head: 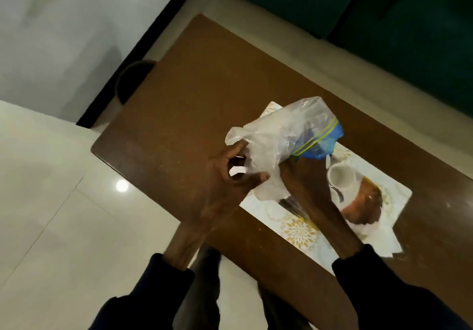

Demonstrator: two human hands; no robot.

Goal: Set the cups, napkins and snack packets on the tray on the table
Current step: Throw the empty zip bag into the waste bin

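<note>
A clear plastic bag (277,137) with a blue packet (325,140) inside hangs above the patterned white tray (299,230) on the brown table (194,94). My left hand (225,183) grips the bag's crumpled near end between thumb and fingers. My right hand (294,176) holds the bag from below, its fingers hidden under the plastic. On the tray stand a white cup (341,176) and a brown-and-white cup (363,204) beside it. White napkins (381,240) lie at the tray's right corner.
A dark green sofa (396,22) runs along the far side of the table. A dark round bin (131,79) stands at the table's far left corner by the wall. Pale tiled floor (64,214) lies to the left.
</note>
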